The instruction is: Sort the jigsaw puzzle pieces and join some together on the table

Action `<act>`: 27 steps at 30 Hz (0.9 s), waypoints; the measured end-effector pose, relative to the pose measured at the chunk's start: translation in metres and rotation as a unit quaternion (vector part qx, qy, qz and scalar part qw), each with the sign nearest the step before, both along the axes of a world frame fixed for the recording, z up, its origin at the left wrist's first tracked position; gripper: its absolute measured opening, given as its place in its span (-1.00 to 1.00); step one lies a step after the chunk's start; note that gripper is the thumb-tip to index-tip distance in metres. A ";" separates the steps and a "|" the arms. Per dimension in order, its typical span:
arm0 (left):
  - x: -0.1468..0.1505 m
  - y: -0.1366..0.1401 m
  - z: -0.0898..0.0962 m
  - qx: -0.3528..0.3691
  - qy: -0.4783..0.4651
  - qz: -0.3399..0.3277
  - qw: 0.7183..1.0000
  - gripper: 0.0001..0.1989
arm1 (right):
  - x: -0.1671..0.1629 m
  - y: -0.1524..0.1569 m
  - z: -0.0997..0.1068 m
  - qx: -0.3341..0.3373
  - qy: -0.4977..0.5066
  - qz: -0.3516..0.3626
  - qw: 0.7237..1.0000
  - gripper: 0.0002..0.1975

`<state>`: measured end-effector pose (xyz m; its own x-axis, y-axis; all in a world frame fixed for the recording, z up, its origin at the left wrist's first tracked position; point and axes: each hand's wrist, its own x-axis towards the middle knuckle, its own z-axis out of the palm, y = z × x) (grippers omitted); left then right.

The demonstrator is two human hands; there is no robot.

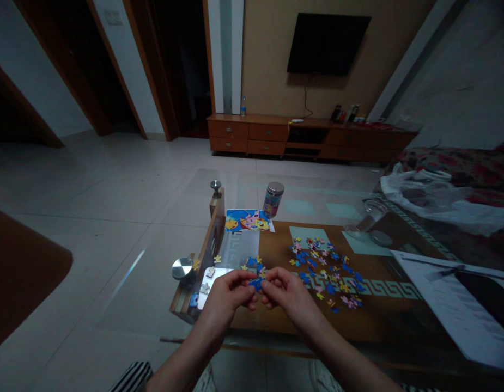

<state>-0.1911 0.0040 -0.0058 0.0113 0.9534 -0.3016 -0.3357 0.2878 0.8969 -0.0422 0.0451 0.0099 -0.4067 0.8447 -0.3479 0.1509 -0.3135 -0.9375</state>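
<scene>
Between my two hands, just over the near part of the glass table, are small blue jigsaw puzzle pieces [257, 283]. My left hand [232, 294] pinches them from the left, and my right hand [285, 292] pinches from the right, fingertips close together. Whether the pieces are joined cannot be made out. Right behind my fingers lies a small cluster of blue and yellow pieces [254, 262]. A wide scatter of loose puzzle pieces [325, 267], blue, yellow and pink, spreads to the right. A few single pieces [211, 271] lie to the left near a white sheet.
A picture card [248, 220] and a cartoon-printed canister [273, 200] stand at the table's far side. To the right are a clear jar [368, 218], a round lid [381, 238], papers [439, 310] with a pen, and a dark phone-like object [486, 299]. Metal knobs [182, 268] edge the left.
</scene>
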 end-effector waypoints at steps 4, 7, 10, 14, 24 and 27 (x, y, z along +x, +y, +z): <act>0.001 0.000 0.000 0.001 0.000 -0.001 1.000 -0.68 | -0.001 -0.002 0.000 0.016 0.011 -0.006 1.000 -0.66; 0.001 0.001 0.004 -0.008 0.012 -0.009 1.000 -0.68 | -0.001 -0.002 -0.001 0.021 0.007 -0.010 1.000 -0.64; 0.000 0.001 0.004 -0.012 0.029 -0.007 0.999 -0.70 | 0.000 -0.001 -0.004 0.006 0.007 -0.005 1.000 -0.63; -0.004 0.004 -0.004 -0.002 0.051 0.010 0.999 -0.71 | 0.000 -0.001 -0.008 -0.028 0.001 -0.012 1.000 -0.65; -0.009 0.004 -0.008 -0.027 0.036 -0.025 0.999 -0.73 | 0.000 -0.002 0.003 -0.099 0.027 -0.014 0.995 -0.73; -0.010 0.004 -0.006 -0.046 0.022 -0.030 0.998 -0.72 | -0.001 -0.004 0.004 -0.115 0.021 -0.012 0.993 -0.78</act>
